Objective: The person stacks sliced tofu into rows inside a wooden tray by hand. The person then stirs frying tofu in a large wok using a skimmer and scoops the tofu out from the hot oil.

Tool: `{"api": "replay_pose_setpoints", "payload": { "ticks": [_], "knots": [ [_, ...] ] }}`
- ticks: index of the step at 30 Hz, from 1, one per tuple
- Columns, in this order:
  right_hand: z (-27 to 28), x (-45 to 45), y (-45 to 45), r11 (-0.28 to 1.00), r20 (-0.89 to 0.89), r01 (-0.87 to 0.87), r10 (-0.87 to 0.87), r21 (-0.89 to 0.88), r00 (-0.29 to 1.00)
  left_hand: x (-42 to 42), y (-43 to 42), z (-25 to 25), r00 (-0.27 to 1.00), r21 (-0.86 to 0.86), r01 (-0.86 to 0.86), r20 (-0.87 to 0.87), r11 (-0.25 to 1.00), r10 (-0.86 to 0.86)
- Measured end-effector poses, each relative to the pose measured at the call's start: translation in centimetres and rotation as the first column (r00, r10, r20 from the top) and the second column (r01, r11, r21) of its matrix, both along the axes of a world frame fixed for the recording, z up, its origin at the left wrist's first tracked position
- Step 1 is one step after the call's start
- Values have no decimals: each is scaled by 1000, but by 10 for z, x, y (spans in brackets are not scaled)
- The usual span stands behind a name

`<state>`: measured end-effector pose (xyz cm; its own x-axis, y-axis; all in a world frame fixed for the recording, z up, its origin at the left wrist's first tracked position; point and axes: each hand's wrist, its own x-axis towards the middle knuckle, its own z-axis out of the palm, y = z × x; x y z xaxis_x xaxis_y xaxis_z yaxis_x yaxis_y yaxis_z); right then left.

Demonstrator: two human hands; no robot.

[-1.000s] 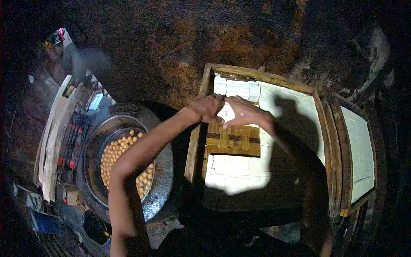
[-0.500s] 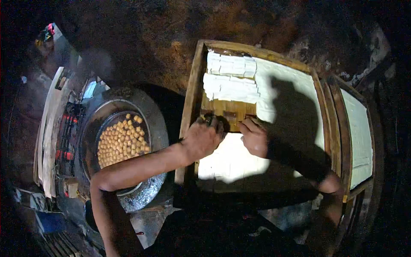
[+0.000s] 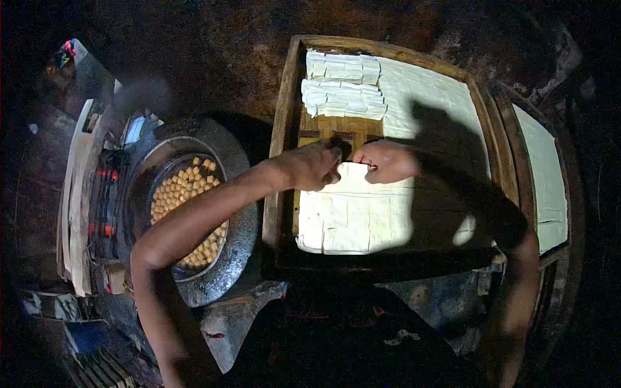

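Note:
White tofu (image 3: 343, 216), scored into blocks, lies in a wooden tray (image 3: 279, 161) in front of me. My left hand (image 3: 314, 166) is at the far edge of the near tofu section, its fingers curled down against the left end. Opposite it, my right hand (image 3: 388, 163) has its fingers bent and pressed to the same edge. The tofu between the hands sits slightly higher than the rest. My hands hide the exact contact of the fingertips. Beyond them, the woven tray bottom (image 3: 362, 126) is exposed, and two rows of cut tofu strips (image 3: 343, 97) stand farther back.
On the left, browned tofu cubes (image 3: 184, 194) float in a wide pan (image 3: 236, 226). Red glowing spots (image 3: 107, 174) and long planks (image 3: 77, 194) are left of it. Another tray of tofu (image 3: 543, 174) leans close on the right. Shadow covers the tray's right part.
The view has tilted, so the tray appears higher. My right hand has turned with its fingers toward the left, and both hands have closed in on the tofu's far edge.

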<state>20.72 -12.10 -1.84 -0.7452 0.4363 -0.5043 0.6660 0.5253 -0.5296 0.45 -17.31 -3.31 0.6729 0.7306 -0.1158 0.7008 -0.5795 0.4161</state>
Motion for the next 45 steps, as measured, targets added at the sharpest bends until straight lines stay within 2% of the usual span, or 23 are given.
{"api": "replay_pose_setpoints", "payload": {
  "ticks": [1,3,4,8,10,17,21,23,25,27,28,29,31,32,33,34,36,37,39,40,41,44,45],
  "knots": [
    [1,-1,1,1000,1,-4,4,1,1000,-1,3,5,1000,1,-4,1,1000,4],
    [5,-4,2,998,20,-41,43,-57,999,0,10,17,995,-237,-12,-104,972,-13],
    [12,-5,7,987,95,-130,139,-93,986,0,13,19,992,-215,15,-116,976,-41],
    [14,-7,10,978,134,-145,165,-149,977,-1,19,12,988,-243,-47,-153,969,10],
    [23,-9,7,965,204,-260,252,12,946,-7,25,12,991,-269,6,-126,963,-42],
    [10,0,14,927,130,-349,333,134,934,-1,26,23,968,-180,89,-216,980,-128],
    [6,5,7,961,56,-245,240,128,969,-1,21,20,981,-125,99,-155,987,-118],
    [-4,14,-4,969,-8,-206,209,139,978,0,12,10,971,20,102,-218,995,-95],
    [-28,22,-18,903,-257,-60,184,425,949,5,-11,16,975,115,74,-215,991,-48],
    [-37,27,-29,923,-195,-39,123,384,973,11,-35,21,979,300,17,-198,954,45],
    [-46,26,-34,948,-286,81,11,309,958,11,-41,20,997,287,-45,-44,957,60],
    [-51,29,-35,947,-255,122,-44,298,966,10,-40,22,997,284,-41,-45,958,56],
    [-26,19,-35,932,-113,102,-67,347,991,8,-31,33,982,188,33,-188,982,3],
    [-16,18,-27,920,-159,64,-2,386,987,0,-12,5,1000,213,6,-27,977,0],
    [-11,22,-15,903,-295,-3,144,430,945,-4,-6,12,1000,218,9,-30,976,-3],
    [-1,19,-12,900,-297,1,143,435,944,-6,-2,23,999,72,37,-1,997,-37],
    [15,15,-9,997,-35,51,-53,-63,998,-8,4,33,985,-113,171,3,979,-172],
    [11,15,-10,997,-38,53,-55,-64,998,-5,-1,31,985,-114,173,-1,978,-174],
    [1,14,-15,980,-46,-195,193,-45,980,3,-16,24,994,-187,59,-81,981,-75],
    [8,12,-21,972,-69,-218,224,84,972,5,-18,31,997,-346,-10,-71,938,-16],
    [4,14,-23,972,-70,-218,224,85,972,4,-20,26,997,-346,-11,-72,938,-15],
    [-6,23,-28,966,-226,-119,172,231,959,-6,-28,-15,965,29,34,260,999,-40],
    [-6,20,-32,958,-92,-149,177,246,980,-11,-31,-29,986,92,77,140,993,-90]
  ]
}}
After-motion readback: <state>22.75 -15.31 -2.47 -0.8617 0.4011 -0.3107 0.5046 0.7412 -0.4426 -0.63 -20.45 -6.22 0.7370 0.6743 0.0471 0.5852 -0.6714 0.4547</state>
